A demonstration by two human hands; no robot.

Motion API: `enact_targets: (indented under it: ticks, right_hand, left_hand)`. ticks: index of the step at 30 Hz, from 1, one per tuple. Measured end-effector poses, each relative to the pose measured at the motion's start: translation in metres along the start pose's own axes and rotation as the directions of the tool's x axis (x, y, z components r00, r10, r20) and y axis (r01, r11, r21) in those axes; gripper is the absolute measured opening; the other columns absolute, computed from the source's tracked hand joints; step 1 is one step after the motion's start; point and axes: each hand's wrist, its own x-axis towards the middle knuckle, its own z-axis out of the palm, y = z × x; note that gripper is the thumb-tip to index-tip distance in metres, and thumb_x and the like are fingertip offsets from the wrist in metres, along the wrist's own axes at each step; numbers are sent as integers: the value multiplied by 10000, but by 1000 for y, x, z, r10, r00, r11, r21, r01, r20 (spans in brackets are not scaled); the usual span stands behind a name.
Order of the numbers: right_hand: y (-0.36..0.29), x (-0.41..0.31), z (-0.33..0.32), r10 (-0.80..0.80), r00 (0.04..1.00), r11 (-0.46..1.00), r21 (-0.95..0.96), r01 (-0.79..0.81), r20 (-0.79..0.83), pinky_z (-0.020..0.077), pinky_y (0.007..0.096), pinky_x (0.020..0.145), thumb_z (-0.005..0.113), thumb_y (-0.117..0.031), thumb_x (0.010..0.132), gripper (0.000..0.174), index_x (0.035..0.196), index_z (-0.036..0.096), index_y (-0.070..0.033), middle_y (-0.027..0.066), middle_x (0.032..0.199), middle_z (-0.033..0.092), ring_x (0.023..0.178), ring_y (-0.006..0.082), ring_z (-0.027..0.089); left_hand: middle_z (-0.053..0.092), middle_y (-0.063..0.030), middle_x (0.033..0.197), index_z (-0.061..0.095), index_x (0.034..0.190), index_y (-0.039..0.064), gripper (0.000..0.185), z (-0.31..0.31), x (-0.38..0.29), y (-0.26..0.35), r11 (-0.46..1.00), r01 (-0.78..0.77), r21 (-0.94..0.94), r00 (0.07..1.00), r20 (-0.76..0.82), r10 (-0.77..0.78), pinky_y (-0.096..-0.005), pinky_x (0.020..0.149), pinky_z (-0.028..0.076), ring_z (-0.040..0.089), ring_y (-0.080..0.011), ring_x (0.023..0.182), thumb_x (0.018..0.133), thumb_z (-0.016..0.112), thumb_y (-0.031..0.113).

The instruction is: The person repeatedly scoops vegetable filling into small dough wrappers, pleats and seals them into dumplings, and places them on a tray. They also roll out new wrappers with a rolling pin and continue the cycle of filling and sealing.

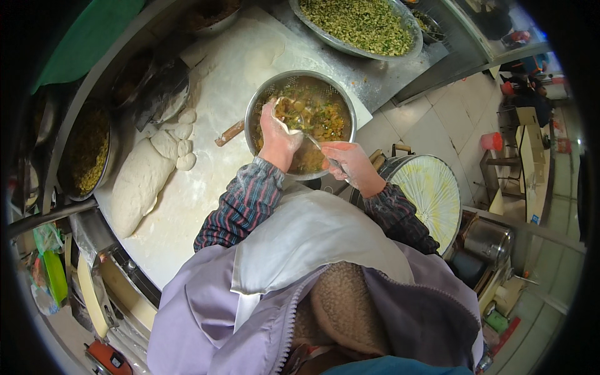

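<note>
A perforated steel bowl of chopped vegetable filling stands before me on the floured worktop. Over its left part, my left hand cups a thin dough wrapper with filling in it. My right hand, at the bowl's right rim, grips a metal spoon whose head reaches the wrapper. A wooden handle lies just left of the bowl. Farther left rests a large lump of dough, with several small dough pieces beside it.
A big steel basin of chopped green filling stands at the back. Another bowl with yellowish filling is at the left. A flour scoop or pan sits behind the dough. A round, pleated-cloth-topped container is close on my right.
</note>
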Motion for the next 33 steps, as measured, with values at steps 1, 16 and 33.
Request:
enact_targets:
  ticks: [1, 16, 33]
  right_hand:
    - [-6, 0, -2, -11, 997, 1000, -28, 13, 78, 297, 187, 400, 595, -186, 902, 276, 1092, 636, 9, 6, 678, 590, 489, 62, 420]
    - [-12, 1, 0, -334, 910, 676, -736, 48, -248, 494, 308, 616, 588, -160, 834, 227, 999, 700, -53, 114, 842, 685, 709, 244, 638]
    - [-5, 0, 0, 0, 999, 1000, -31, 1, 45, 248, 194, 405, 610, -172, 881, 320, 1135, 602, 24, 51, 693, 586, 497, 59, 398]
  left_hand:
    - [633, -87, 1011, 597, 1012, 73, 272, 1, -2, 0, 999, -31, 36, 999, 24, 31, -418, 865, 477, 600, -262, 920, 914, 458, 286]
    - [635, -118, 1002, 598, 981, 21, 308, -3, 6, 24, 970, -162, 182, 983, -59, 175, -418, 868, 511, 608, -252, 939, 973, 398, 256]
    - [632, -105, 975, 590, 997, 61, 232, 9, -7, 2, 998, -6, 63, 1000, 8, 5, -409, 780, 514, 602, -276, 866, 905, 517, 261]
